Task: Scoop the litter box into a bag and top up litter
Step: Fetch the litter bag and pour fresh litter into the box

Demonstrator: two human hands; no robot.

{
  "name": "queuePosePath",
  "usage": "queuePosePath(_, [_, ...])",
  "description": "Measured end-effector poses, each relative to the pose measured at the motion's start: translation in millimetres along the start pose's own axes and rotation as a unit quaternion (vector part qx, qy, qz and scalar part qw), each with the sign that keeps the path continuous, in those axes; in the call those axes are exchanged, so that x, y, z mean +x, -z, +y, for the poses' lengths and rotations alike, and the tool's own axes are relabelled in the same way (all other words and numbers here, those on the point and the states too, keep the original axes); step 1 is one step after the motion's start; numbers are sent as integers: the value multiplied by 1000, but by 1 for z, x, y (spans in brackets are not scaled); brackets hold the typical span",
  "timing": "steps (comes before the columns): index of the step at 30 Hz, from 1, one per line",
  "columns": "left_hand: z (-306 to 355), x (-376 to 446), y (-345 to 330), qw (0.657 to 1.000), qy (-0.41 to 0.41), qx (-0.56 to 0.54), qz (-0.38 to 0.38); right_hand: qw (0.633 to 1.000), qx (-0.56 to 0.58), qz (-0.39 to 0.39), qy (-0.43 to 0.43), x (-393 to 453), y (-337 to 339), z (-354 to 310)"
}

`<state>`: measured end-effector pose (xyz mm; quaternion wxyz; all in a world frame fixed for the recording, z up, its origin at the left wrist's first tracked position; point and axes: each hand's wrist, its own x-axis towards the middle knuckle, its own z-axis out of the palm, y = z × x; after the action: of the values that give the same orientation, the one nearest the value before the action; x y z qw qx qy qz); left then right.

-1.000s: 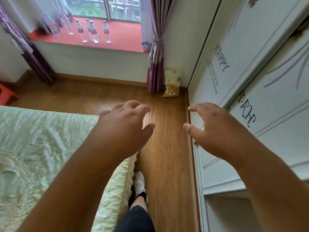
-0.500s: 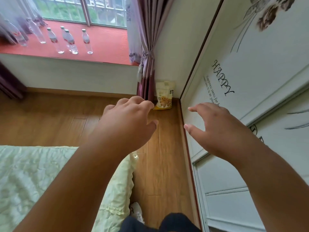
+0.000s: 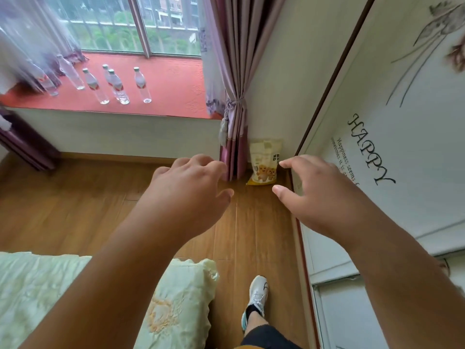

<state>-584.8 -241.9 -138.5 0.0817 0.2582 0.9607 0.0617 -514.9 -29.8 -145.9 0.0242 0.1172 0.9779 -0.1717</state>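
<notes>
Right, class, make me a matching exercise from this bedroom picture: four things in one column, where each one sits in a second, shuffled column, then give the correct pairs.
Things
1. plastic bottles
2. yellow bag
3. white shoe
4. green quilt

Places
A. bottom left, under the left forearm
B. standing on the red window ledge
C. on the wooden floor near the bottom edge
D. in the corner, between the purple curtain and the wardrobe door

Pairs: 1-B, 2-D, 3-C, 4-A
</notes>
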Motion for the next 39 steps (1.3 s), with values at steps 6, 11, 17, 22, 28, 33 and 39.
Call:
queuePosePath(6, [12, 107, 6, 999, 31, 5, -13, 999, 31, -25, 6, 110, 8, 46])
queuePosePath(11, [20, 185, 3, 998, 55, -6, -13, 999, 25, -45, 7, 194, 20, 77])
queuePosePath(17, [11, 271, -7, 998, 44, -13, -44, 997, 27, -69, -23, 274, 18, 103])
queuePosePath(22, [-10, 372, -26, 998, 5, -17, -62, 995, 18, -65, -69, 352, 6, 120])
queuePosePath(28, [-31, 495, -40, 995, -57, -5, -84, 990, 21, -53, -131, 443, -12, 133])
queuePosePath(33, [-36, 575, -57, 992, -75, -1, -102, 985, 37, -51, -160, 502, -33, 151])
queuePosePath(39, [-29, 651, -106, 990, -64, -9, -126, 986, 40, -52, -156, 567, -72, 193])
